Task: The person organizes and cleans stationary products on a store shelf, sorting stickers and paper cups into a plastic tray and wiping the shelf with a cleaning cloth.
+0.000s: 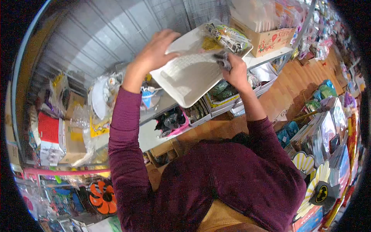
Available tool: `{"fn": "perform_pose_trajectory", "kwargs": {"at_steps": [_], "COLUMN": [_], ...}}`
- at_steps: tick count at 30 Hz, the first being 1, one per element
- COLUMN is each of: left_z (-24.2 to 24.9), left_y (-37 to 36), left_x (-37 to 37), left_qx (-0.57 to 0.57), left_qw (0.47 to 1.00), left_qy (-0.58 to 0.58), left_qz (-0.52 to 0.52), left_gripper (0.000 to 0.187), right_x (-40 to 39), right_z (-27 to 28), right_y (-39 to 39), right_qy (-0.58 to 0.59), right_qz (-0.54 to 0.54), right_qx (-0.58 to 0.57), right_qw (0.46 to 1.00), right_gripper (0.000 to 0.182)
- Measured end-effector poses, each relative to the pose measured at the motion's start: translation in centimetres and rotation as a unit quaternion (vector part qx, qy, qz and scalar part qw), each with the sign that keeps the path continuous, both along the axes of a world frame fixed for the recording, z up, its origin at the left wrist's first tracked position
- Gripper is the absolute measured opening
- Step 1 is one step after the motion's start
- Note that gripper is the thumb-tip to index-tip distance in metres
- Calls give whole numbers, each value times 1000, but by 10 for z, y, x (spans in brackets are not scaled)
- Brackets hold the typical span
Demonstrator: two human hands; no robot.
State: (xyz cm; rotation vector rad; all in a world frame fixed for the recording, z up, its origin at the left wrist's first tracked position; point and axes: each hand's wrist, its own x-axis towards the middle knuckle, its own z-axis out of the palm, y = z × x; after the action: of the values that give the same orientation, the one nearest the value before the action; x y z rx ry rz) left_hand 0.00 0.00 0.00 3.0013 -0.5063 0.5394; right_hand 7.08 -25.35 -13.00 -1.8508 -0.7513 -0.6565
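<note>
A white rectangular tray (pixel 185 83) sits tilted at the shelf's front edge, with clear packets of black, white and green printed items (pixel 228 36) and a gold-yellow piece (pixel 210 44) at its far end. My left hand (pixel 156 50) is at the tray's left rim, fingers and thumb spread apart and slightly blurred. Bunched in my right hand (pixel 236 73) is a dark grey cloth (pixel 223 61), over the right side of the tray. Much of the tray's floor shows bare, with faint dark smudges.
A cardboard box (pixel 272 40) of plastic-wrapped goods stands right of the tray. Below are bins of packets and a pink-edged container (pixel 174 121). Left on the shelf are a red-and-white box (pixel 50 133) and a blue cup-shaped item (pixel 147 97). Wooden floor (pixel 309 73) lies right.
</note>
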Motion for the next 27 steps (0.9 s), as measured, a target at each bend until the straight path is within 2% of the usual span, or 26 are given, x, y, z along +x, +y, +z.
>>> {"fn": "perform_pose_trajectory", "kwargs": {"at_steps": [2,7,12,17,20,23,27], "left_z": [-8,-22,-42,-59,-61,-59,-62], "left_y": [-14,-55,-88,-109,-117,-117,-112], "left_x": [18,96,151,187,187,190,186], "left_qx": [11,11,29,57,116,95,132], "left_qw": [994,985,991,989,987,986,985], "left_qy": [34,56,30,-16,57,80,54], "left_qz": [-99,-164,-123,-137,-92,-109,-100], "left_gripper": [62,69,78,76,76,76,68], "right_x": [-3,8,9,13,14,17,13], "right_z": [-3,-11,-19,-23,-22,-24,-17], "right_y": [1,-1,-1,-3,-6,-8,-7], "right_qy": [-41,-49,-93,-130,-116,-117,-113], "right_qz": [-30,-54,-65,-52,-29,-18,-10], "right_qx": [-61,-54,-31,-19,-32,-24,-25], "right_qw": [997,996,993,990,992,993,993], "right_gripper": [28,31,37,37,39,39,38]}}
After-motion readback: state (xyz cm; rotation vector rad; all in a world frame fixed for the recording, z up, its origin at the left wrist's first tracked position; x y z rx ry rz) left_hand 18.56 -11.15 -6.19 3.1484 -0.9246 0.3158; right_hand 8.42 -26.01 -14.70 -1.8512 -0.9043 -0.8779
